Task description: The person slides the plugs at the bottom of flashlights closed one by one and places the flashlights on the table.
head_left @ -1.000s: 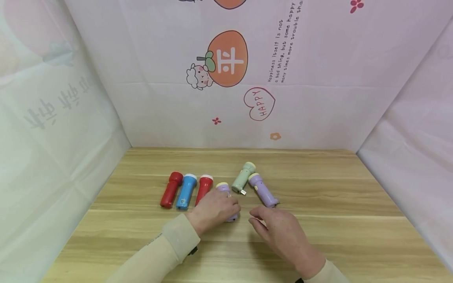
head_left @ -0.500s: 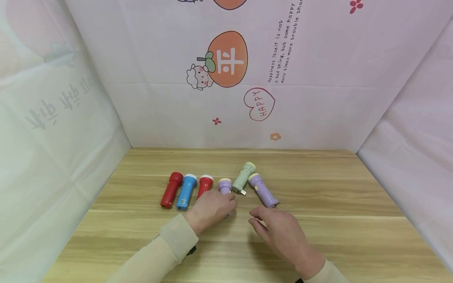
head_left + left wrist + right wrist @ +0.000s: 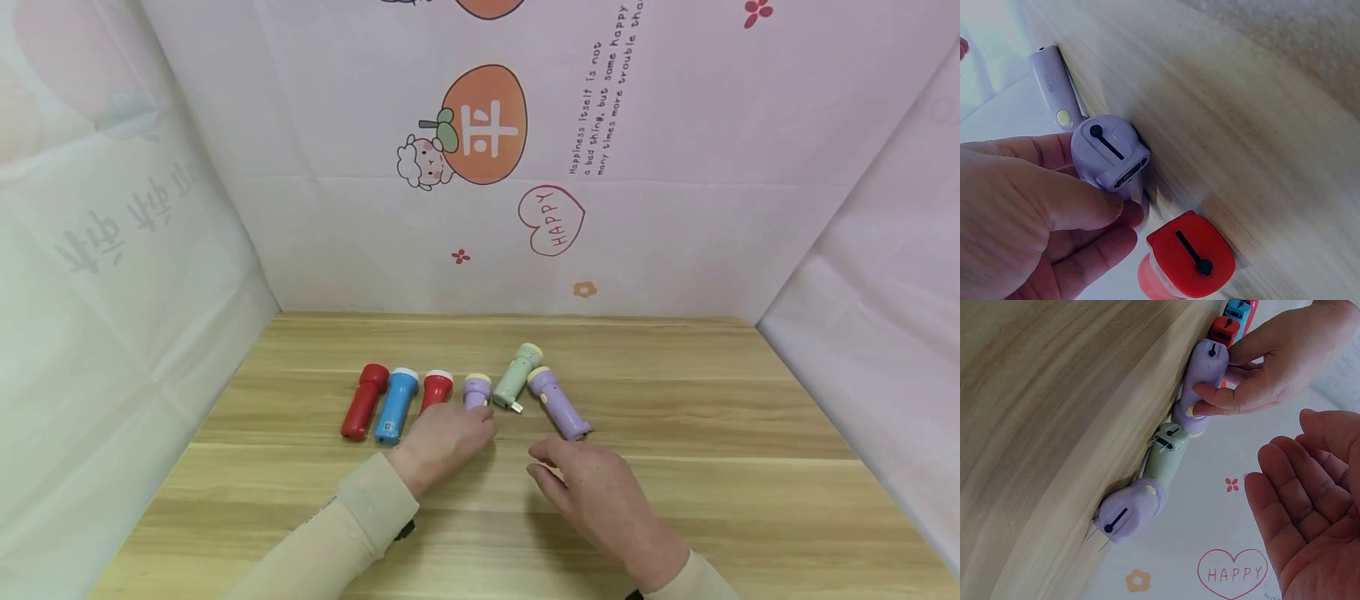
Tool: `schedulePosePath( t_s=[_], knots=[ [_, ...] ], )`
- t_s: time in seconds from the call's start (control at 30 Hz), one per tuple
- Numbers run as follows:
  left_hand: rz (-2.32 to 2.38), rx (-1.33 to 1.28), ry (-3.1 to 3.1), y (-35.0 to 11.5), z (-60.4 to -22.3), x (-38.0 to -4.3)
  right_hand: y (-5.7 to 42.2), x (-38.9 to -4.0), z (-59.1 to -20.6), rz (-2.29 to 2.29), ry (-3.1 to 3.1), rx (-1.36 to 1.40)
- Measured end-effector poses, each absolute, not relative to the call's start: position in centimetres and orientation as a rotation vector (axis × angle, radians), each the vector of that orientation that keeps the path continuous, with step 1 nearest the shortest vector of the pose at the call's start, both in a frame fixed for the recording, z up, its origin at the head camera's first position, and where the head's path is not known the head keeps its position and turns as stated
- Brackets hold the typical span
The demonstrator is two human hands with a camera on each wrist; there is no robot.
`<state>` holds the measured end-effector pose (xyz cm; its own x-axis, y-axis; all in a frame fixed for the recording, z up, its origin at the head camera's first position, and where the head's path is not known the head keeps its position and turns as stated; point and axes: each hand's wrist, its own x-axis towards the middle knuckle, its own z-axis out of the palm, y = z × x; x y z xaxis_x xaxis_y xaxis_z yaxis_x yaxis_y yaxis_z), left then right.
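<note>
My left hand point(image 3: 444, 443) grips a purple flashlight point(image 3: 477, 391), lens end toward the back wall. In the left wrist view, the thumb lies along one side of that flashlight's tail point(image 3: 1105, 147), which has a black slot. Most of its body is hidden under the hand in the head view. Just left of it lies a red flashlight point(image 3: 436, 390) with a white rim, partly covered by the same hand. My right hand point(image 3: 600, 496) hovers with fingers loosely bent, holding nothing, in front of a second purple flashlight point(image 3: 561, 410). A pale green flashlight point(image 3: 517, 377) lies between the two purple ones.
Farther left, a blue flashlight point(image 3: 396, 407) and a dark red flashlight point(image 3: 364, 403) lie side by side. The wooden table point(image 3: 712, 392) meets a printed white cloth wall point(image 3: 337, 233) at the back and cloth walls on both sides.
The gripped purple flashlight has moved away from me and straightened, coming in line with the red one. My left hand has shifted slightly left. The right hand has stayed put.
</note>
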<state>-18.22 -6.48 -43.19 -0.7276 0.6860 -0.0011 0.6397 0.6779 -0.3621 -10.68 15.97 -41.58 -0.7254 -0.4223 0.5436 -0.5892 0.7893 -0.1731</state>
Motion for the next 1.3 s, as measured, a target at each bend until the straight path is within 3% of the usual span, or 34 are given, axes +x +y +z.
schedulePosePath(
  t_s=[1.3],
  knots=[
    [0.359, -1.002, -2.664, -5.4, -40.6, -19.1, 17.2, -10.7, -41.7, 0.417, -2.472, 0.734]
  ],
)
